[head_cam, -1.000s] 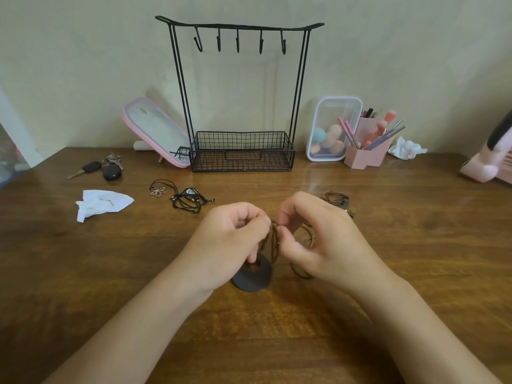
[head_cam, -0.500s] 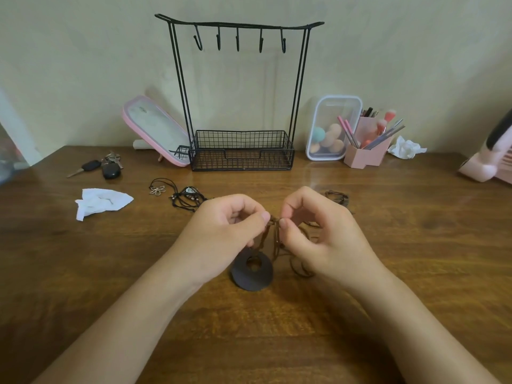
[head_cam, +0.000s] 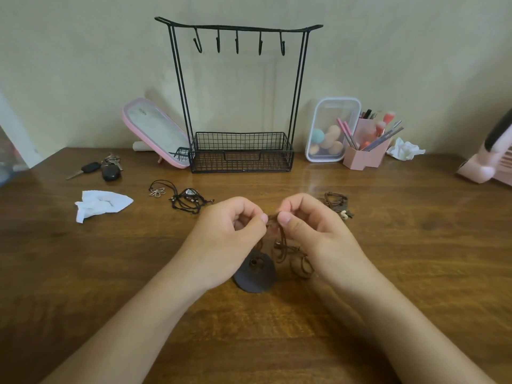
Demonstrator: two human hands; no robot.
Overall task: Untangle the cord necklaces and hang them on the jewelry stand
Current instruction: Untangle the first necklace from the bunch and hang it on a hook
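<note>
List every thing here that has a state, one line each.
Left hand, pinching the brown cord.
Right hand, pinching the same cord.
Brown cord, looped and tangled, held above the table.
Disc pendant, hanging on the cord below the hands.
Jewelry stand, upright, all hooks bare.
Black necklaces, bunched on the table.
Flower necklace, lying on the table.
Mirror, tilted back.

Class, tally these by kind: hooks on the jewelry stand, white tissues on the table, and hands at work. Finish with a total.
Hooks on the jewelry stand: 5
White tissues, one left, one right: 2
Hands pinching the brown cord necklace, left hand and right hand: 2
Total: 9
</note>
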